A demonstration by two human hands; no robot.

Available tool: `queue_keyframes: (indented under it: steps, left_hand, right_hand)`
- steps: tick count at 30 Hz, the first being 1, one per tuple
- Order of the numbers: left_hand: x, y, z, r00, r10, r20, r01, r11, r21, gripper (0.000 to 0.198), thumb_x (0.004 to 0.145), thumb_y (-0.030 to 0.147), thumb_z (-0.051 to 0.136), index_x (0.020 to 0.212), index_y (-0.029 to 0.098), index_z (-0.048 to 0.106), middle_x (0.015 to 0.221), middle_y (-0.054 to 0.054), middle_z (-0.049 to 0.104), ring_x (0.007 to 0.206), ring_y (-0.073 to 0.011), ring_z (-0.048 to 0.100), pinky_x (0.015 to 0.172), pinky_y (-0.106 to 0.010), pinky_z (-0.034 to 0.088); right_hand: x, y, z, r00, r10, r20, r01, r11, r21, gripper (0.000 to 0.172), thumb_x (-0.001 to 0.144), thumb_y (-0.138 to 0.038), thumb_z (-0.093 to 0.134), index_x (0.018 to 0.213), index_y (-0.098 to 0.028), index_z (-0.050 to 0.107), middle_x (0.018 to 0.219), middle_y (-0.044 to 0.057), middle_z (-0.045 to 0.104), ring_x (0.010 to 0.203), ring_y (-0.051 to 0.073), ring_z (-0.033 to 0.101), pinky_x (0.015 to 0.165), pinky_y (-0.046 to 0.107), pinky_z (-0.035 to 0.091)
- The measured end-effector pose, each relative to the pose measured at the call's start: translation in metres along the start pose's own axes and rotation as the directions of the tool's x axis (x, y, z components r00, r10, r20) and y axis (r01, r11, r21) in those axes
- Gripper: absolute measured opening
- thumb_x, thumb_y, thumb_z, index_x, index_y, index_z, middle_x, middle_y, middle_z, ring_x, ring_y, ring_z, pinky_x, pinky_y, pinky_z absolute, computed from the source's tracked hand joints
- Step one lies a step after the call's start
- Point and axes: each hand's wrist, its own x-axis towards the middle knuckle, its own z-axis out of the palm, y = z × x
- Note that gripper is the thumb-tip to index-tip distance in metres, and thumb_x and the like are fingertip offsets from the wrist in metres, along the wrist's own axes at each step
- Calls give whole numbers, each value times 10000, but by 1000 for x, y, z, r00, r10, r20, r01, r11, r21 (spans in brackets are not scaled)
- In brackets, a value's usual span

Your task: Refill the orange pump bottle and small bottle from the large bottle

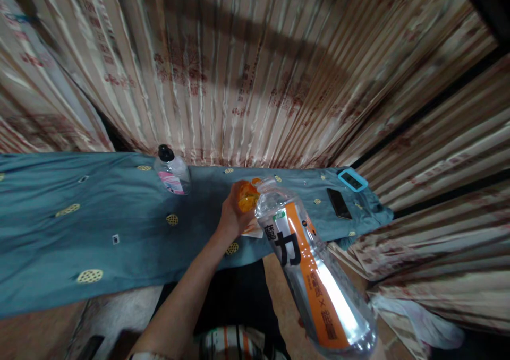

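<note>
My left hand [233, 216] is wrapped round a small bottle with orange-yellow contents [247, 196] and a white and orange label low on its side. A large clear plastic bottle [314, 275] with a silver and orange label is tilted, its neck [268, 183] pointing up and left, close to the top of the small bottle. Whether the two mouths touch, I cannot tell. My right hand [302, 323] grips the large bottle near its base; most of that hand is hidden behind the bottle.
A clear bottle with a black cap and pink label [173, 173] stands on the blue-green cloth [131, 211] to the left. To the right lie a dark phone [339, 203] and a light-blue framed device [353, 180]. Patterned curtains [231, 73] hang behind and at the right.
</note>
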Motion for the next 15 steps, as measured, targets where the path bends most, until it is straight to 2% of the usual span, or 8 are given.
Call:
queue_keyframes:
  steps: [10, 15]
  left_hand:
    - [0, -3, -1, 998, 62, 9, -62, 998, 7, 536, 723, 333, 821, 1179, 218, 565, 1094, -61, 776, 961, -248, 768, 867, -368, 619]
    - [1, -7, -2, 999, 50, -13, -50, 998, 28, 709, 706, 333, 861, 1327, 224, 538, 1180, -86, 774, 1019, -271, 776, 930, -403, 623]
  right_hand:
    - [2, 7, 0, 999, 41, 24, -41, 999, 14, 417, 997, -443, 693, 1316, -182, 632, 1255, 100, 692, 1051, 250, 714, 871, 453, 638]
    - [3, 8, 2, 1000, 22, 17, -22, 1000, 7, 429, 995, -453, 694, 1321, -182, 630, 1253, 100, 692, 1050, 253, 714, 870, 457, 638]
